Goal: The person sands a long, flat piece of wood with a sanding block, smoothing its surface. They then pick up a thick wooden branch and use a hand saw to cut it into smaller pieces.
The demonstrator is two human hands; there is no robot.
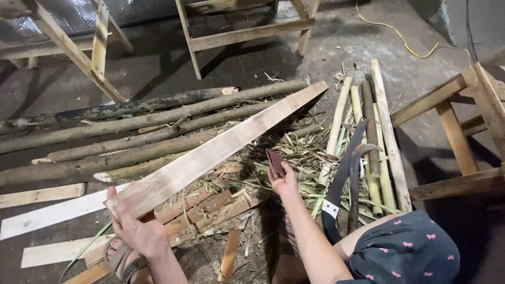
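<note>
Flat pale offcut boards are lying on the dark concrete floor at the far left, and behind them a row of long rough grey-brown wooden poles is stretching across the floor toward the middle. The left hand is gripping the near end of a long flat pale wooden plank, with its fingers wrapping over the top face and pinching the board against the palm. The plank is slanting up and away to the right, its far end lying over the poles. Under the hand, a foot in a grey strap sandal is resting on short reddish wooden slats.

Just right of the plank's middle, the right hand is holding a small dark reddish-brown rectangular piece upright, the fingers pinching it from behind; what the piece is cannot be told. It is hanging above a litter of green and straw-coloured bamboo shavings.

Further right, a bundle of pale yellow-green split bamboo sticks is lying on the floor, pointing away. On them a long black-bladed handsaw and a curved rusty sickle blade are resting side by side. At the far right, a bare wooden frame is standing beside a knee in dark fabric with pink bows.
</note>
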